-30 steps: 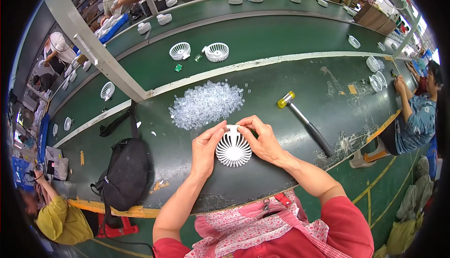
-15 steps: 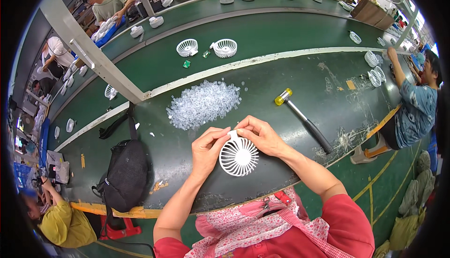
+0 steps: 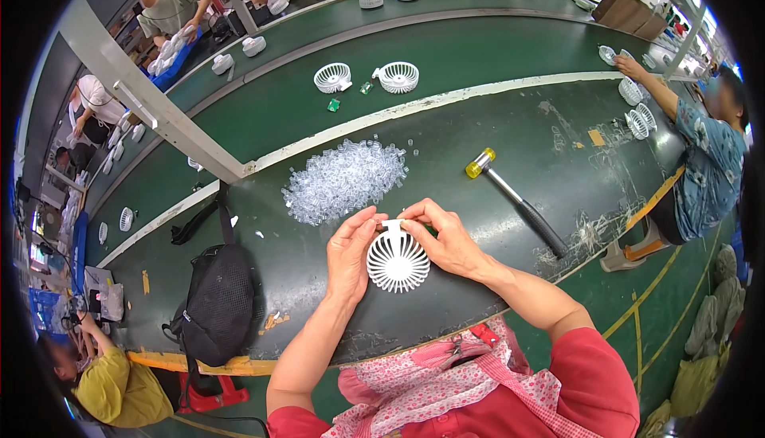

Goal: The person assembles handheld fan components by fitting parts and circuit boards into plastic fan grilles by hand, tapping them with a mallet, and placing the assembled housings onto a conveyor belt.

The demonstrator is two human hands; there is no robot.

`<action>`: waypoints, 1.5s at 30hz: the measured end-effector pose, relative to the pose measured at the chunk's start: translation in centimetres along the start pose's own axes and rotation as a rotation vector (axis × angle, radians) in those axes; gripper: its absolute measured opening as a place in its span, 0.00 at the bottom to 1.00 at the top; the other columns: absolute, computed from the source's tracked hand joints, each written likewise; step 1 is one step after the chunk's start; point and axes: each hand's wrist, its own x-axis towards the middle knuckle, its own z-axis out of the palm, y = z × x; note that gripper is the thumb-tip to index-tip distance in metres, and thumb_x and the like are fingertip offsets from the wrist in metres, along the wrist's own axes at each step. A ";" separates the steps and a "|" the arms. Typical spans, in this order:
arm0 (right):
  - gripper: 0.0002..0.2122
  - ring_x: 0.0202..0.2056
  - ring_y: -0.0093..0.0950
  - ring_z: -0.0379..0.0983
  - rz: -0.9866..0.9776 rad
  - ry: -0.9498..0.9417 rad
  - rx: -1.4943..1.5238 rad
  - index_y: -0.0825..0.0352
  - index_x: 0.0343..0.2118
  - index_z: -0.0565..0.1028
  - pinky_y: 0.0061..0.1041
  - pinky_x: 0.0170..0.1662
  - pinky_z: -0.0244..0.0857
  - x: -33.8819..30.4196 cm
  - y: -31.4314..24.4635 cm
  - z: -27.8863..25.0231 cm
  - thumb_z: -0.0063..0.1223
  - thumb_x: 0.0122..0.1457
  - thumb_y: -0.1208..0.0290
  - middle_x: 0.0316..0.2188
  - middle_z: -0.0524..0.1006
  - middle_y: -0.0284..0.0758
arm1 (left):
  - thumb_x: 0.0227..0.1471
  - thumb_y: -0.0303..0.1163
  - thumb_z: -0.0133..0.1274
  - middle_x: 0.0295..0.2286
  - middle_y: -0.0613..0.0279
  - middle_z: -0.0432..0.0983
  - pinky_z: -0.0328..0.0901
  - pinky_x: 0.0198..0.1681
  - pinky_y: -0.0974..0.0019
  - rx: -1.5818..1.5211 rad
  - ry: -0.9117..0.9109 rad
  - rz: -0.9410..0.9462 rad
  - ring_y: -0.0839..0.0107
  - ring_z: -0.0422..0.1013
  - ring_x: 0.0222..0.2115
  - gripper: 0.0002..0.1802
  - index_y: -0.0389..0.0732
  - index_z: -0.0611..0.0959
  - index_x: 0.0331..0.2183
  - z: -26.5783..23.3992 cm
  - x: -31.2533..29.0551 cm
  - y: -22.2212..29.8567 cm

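Note:
A round white plastic fan guard (image 3: 398, 263) with radial ribs and a short square neck is between my hands, just above the bench, its neck toward the far side. My right hand (image 3: 448, 240) pinches the neck from the right with thumb and forefinger. My left hand (image 3: 351, 251) is closed at the neck's left side, fingertips against it; whether a small part is between them I cannot make out. Just beyond my hands lies a heap of small clear plastic pieces (image 3: 347, 181). To the right rests a hammer (image 3: 518, 203) with a yellow-faced head and black grip.
A black mesh bag (image 3: 213, 306) lies on the bench at left, near a metal post (image 3: 151, 95). Behind the pale ledge, a green conveyor belt (image 3: 470, 48) carries fan guards (image 3: 397, 77) and small green circuit boards (image 3: 333, 105). A co-worker (image 3: 705, 147) reaches toward guards at right.
The fan guard has turned in my hands, its neck now more upright and facing me. Guards on the belt have shifted right. The co-worker at right has reached farther toward the belt.

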 end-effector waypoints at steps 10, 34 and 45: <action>0.07 0.39 0.30 0.78 0.024 0.048 -0.031 0.73 0.40 0.71 0.27 0.42 0.71 -0.3 0.2 0.2 0.50 0.63 0.75 0.34 0.79 0.41 | 0.56 0.23 0.55 0.44 0.49 0.78 0.69 0.49 0.69 0.252 -0.044 0.080 0.71 0.75 0.42 0.10 0.32 0.82 0.41 0.5 -0.6 0.4; 0.09 0.36 0.15 0.72 0.189 0.013 0.524 0.65 0.41 0.74 0.18 0.39 0.68 4.3 -1.5 -7.7 0.54 0.62 0.66 0.33 0.76 0.25 | 0.60 0.21 0.46 0.37 0.64 0.75 0.66 0.37 0.76 0.506 -0.190 0.289 0.81 0.69 0.31 0.21 0.36 0.71 0.55 1.8 -1.5 -2.6; 0.20 0.48 0.44 0.69 -0.199 0.525 -1.270 0.65 0.49 0.69 0.45 0.49 0.64 17.6 8.7 -21.5 0.55 0.52 0.74 0.47 0.73 0.42 | 0.61 0.28 0.49 0.32 0.64 0.78 0.66 0.33 0.74 0.800 -0.292 0.351 0.80 0.70 0.28 0.13 0.37 0.78 0.47 1.2 -1.2 -3.6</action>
